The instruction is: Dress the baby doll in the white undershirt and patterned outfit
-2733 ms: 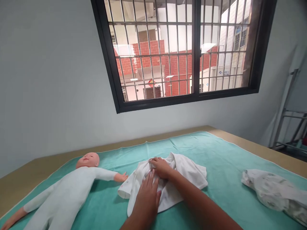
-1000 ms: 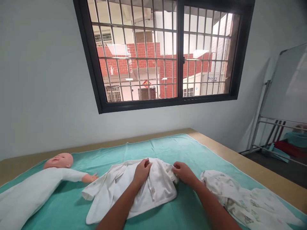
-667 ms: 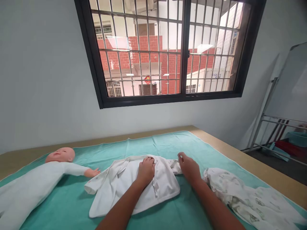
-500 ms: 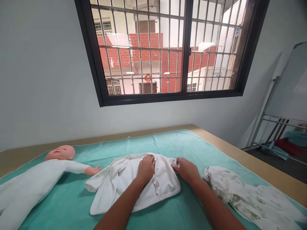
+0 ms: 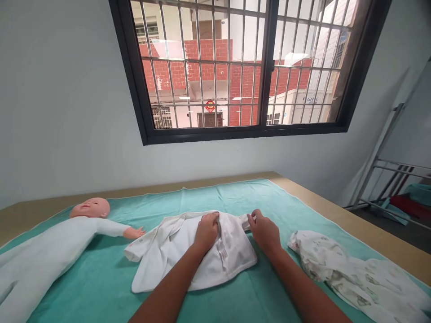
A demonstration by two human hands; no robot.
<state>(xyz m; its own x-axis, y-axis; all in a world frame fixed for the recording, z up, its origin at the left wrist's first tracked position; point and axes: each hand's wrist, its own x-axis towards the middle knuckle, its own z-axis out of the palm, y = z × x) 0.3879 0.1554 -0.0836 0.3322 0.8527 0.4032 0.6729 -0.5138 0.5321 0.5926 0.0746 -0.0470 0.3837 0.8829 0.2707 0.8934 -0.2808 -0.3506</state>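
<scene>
A white baby shirt [image 5: 178, 253] lies spread on the turquoise sheet [image 5: 215, 197] in front of the person, its long axis running crosswise from sleeve to sleeve and rising slightly toward the right. Its curved hem faces the person, its upper edge faces the wall, and the left sleeve slants outward with its cuff opening toward the near left, just beside the small hand of the doll [image 5: 76, 235]. The left hand [image 5: 206, 232] rests on the upper middle of the shirt, fingers bent over the cloth; whether they grip a fold cannot be told. The right hand [image 5: 266, 233] is beyond the shirt's right edge, thumb and forefinger pinching the end of the short stretch of right sleeve that sticks out. The shirt's fabric looks soft and matte, rumpled at the left and smoother at the right, where a narrow strip hangs down. To the right lies a crumpled, printed white garment [image 5: 357, 273]. The sheet is thin and faintly creased, over a tan table [image 5: 336, 215].
</scene>
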